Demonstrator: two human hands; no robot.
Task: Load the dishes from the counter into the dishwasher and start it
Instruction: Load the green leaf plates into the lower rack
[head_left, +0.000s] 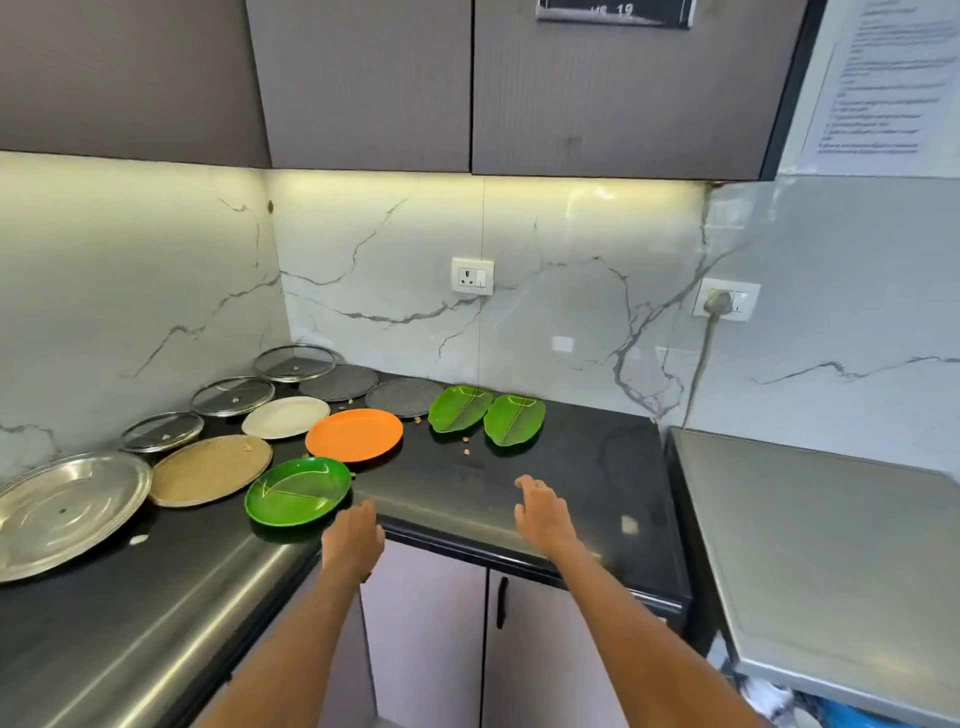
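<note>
Dishes lie spread over the black counter (571, 467) — a round green plate (297, 491) at the front edge, an orange plate (354, 434) behind it, two leaf-shaped green plates (488, 415) farther back. The left hand (353, 540) hovers just beside the round green plate, fingers relaxed, holding nothing; the right hand (543, 512) — loose and empty — hangs over bare counter.

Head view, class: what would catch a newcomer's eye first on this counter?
The bright orange plate at the counter's middle stands out, with two green leaf-shaped dishes to its right. A round green divided plate sits at the front edge, just left of the two open hands reaching in.
</note>
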